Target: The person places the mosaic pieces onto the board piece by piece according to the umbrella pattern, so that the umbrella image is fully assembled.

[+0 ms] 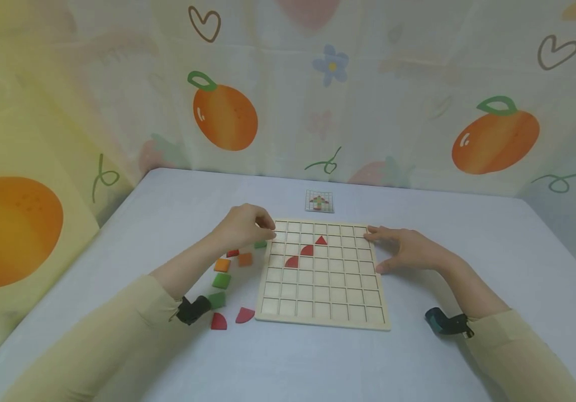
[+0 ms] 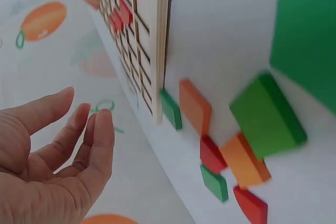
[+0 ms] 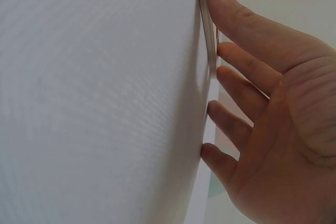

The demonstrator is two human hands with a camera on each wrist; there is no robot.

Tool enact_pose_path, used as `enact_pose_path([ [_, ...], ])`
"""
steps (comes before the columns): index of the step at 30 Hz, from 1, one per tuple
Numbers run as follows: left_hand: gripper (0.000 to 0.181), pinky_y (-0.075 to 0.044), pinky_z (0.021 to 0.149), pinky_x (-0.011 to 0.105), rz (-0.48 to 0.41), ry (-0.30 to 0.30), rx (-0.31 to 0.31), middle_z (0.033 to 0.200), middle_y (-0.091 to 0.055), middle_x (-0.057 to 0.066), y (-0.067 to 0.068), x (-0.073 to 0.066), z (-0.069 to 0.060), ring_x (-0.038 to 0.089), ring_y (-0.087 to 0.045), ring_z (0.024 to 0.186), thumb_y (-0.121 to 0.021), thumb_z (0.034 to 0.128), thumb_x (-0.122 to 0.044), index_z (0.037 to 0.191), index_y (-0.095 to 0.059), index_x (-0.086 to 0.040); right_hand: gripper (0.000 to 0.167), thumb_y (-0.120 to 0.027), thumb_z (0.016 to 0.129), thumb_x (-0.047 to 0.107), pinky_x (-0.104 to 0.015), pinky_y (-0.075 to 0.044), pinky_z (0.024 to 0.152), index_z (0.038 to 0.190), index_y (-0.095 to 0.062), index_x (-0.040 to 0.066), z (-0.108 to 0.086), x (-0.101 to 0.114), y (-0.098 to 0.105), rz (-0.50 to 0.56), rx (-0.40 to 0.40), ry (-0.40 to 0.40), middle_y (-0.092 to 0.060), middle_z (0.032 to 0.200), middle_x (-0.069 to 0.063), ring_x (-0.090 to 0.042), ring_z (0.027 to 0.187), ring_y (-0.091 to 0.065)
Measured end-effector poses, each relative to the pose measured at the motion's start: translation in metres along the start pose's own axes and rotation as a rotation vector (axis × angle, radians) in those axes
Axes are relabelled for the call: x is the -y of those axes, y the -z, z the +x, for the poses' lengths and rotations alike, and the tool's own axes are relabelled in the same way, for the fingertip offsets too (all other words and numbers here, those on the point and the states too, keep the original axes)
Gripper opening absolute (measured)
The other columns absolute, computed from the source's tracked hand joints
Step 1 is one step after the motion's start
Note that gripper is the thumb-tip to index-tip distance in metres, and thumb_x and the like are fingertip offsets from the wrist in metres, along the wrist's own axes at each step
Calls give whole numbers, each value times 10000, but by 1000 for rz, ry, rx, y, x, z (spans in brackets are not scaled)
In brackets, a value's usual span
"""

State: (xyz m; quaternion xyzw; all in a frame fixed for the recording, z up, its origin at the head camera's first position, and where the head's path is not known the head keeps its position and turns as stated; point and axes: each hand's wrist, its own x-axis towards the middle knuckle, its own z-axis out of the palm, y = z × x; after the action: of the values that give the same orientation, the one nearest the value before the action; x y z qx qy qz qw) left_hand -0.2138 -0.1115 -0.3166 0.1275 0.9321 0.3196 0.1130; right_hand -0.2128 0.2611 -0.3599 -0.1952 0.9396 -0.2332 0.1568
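Loose pieces (image 1: 244,259), matte and flat, are strewn left of the board (image 1: 322,293) on white cloth (image 1: 308,363): red quarter-circles (image 1: 219,321) nearest, green and orange four-sided tiles beyond. The board, pale and wood-like, is near-square with no clear long axis; three red pieces (image 1: 306,250) are seated diagonally. Its right edge is touched by the right hand (image 1: 410,248), fingers spread, nothing grasped. The left hand (image 1: 247,222), loosely curled with nothing seen in it, is held by the far left corner; the loose pieces are found closer to it, on its near side. Farthest, a small picture card (image 1: 319,201) is laid.
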Motion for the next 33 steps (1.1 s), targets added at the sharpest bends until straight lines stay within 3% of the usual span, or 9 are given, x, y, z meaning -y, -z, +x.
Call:
enact_pose_path([
  [5, 194, -544, 861, 350, -18, 43, -29, 1128, -719, 127, 13, 11, -2, 278, -627, 1032, -697, 987, -187, 1112, -737, -44, 846, -892, 788, 420, -695, -262, 1223, 1503, -564, 109, 0, -1, 0, 9, -1, 7, -388, 1677, -117, -464, 1573, -279],
  [15, 273, -545, 860, 286, -69, -50, 31, 1178, -744, 114, 19, 49, 0, 250, -665, 1025, -700, 983, -195, 1208, -734, -44, 845, -895, 782, 432, -698, -268, 1219, 1498, -573, 120, 0, -1, -1, -3, -3, -3, -398, 1673, -108, -461, 1571, -287],
  [19, 284, -552, 906, 322, -83, -46, 50, 1186, -746, 109, 17, 56, 0, 243, -661, 1031, -718, 975, -205, 1216, -733, -57, 840, -895, 785, 421, -698, -267, 1219, 1497, -573, 116, 0, -1, 0, -1, -3, 1, -397, 1672, -114, -464, 1570, -286],
  [28, 294, -567, 830, 302, -65, 76, -12, 1232, -690, 146, 16, 75, -2, 288, -609, 1099, -699, 978, -226, 1243, -721, -100, 844, -896, 783, 417, -702, -261, 1219, 1498, -570, 109, 0, -2, 0, 4, -3, 8, -395, 1672, -118, -470, 1569, -283],
  [33, 337, -578, 884, 333, -64, 139, -31, 1302, -659, 185, 18, 83, -2, 321, -597, 1166, -696, 976, -210, 1292, -697, -91, 846, -897, 782, 419, -702, -261, 1220, 1500, -569, 115, 0, -1, -1, 3, -1, 4, -396, 1673, -114, -467, 1571, -282],
])
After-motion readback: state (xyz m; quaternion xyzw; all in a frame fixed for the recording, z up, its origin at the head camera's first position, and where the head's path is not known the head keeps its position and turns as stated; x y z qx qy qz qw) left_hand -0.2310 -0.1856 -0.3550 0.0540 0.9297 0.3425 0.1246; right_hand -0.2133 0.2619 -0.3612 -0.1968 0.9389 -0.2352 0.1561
